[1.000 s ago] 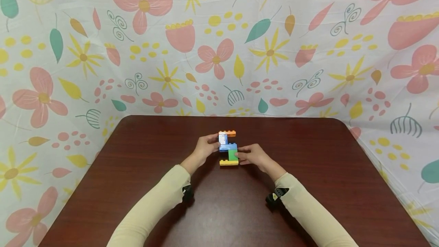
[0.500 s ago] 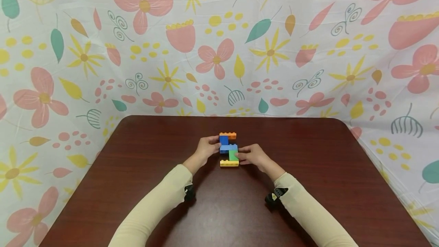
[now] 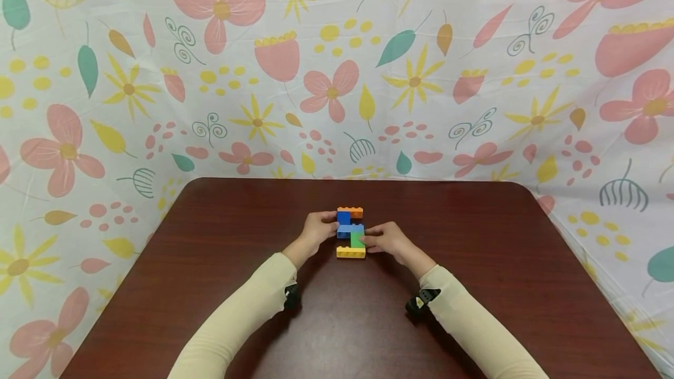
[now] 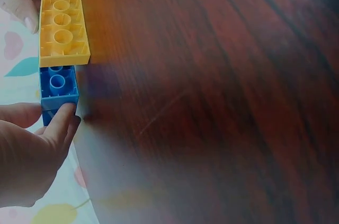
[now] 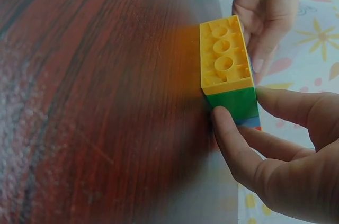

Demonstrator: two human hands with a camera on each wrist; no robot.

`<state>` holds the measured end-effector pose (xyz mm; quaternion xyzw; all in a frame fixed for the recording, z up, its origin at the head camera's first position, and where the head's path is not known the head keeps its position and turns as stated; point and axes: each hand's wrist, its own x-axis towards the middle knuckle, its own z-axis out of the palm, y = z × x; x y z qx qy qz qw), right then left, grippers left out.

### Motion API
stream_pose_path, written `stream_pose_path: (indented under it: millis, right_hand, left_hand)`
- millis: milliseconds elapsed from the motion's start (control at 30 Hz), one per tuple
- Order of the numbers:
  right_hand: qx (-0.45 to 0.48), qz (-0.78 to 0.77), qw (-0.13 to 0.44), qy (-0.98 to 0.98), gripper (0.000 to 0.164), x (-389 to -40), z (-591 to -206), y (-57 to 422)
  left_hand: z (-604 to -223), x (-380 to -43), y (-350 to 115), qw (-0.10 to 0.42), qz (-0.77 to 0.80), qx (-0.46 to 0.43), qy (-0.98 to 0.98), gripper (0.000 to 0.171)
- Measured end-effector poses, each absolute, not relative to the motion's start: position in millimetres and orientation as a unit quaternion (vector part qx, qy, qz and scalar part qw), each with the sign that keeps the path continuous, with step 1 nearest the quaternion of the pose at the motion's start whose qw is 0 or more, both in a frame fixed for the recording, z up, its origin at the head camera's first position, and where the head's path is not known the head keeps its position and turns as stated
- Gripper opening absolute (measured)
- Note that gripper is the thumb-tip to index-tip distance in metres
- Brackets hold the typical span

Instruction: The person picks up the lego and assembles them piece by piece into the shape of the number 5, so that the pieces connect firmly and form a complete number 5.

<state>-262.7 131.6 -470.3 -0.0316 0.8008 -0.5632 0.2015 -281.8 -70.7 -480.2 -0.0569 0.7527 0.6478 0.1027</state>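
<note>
A joined figure of building bricks stands at mid-table in the head view, stepped like an S. From far to near it has an orange brick (image 3: 350,212), a dark blue brick (image 3: 343,219), a lighter blue brick (image 3: 350,228), a green brick (image 3: 357,240) and a yellow brick (image 3: 350,253). My left hand (image 3: 318,230) pinches the dark blue brick from the left. From the right, my right hand (image 3: 392,240) pinches the green brick (image 5: 235,103) between thumb and fingers. Both wrist views show the hollow, tubed underside of the yellow brick (image 4: 63,28).
The dark reddish-brown table (image 3: 463,221) has rounded far corners. Behind it hangs a white cloth (image 3: 337,151) printed with flowers and leaves. Each wrist wears a black camera, with cream sleeves above.
The brick figure has shifted slightly nearer, its far end most. A pale glare on the dark blue brick has gone. Both hands keep their hold.
</note>
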Motion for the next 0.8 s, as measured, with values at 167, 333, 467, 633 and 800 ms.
stream_pose_path:
  millis: [167,333,467,633,800]
  right_hand:
    - [-0.028,-0.565,0.2,0.8,0.046,-262.2,-470.9,132.4]
    - [-0.027,-0.562,0.197,0.803,0.045,-263.1,-472.4,132.9]
    - [-0.024,-0.562,0.198,0.803,0.044,-263.2,-473.6,132.8]
    - [-0.025,-0.558,0.197,0.806,0.043,-262.4,-472.8,131.9]
    - [-0.026,-0.556,0.196,0.807,0.042,-263.6,-472.3,132.0]
  left_hand:
    - [-481.5,-281.6,-68.9,0.104,0.649,-0.055,0.752,0.039]
    - [-483.5,-281.0,-67.5,0.097,0.649,-0.051,0.753,0.038]
    - [-485.7,-280.1,-67.1,0.094,0.648,-0.046,0.755,0.037]
    - [-486.1,-278.1,-67.1,0.092,0.644,-0.043,0.758,0.037]
    - [-485.3,-279.2,-67.1,0.09,0.642,-0.041,0.76,0.037]
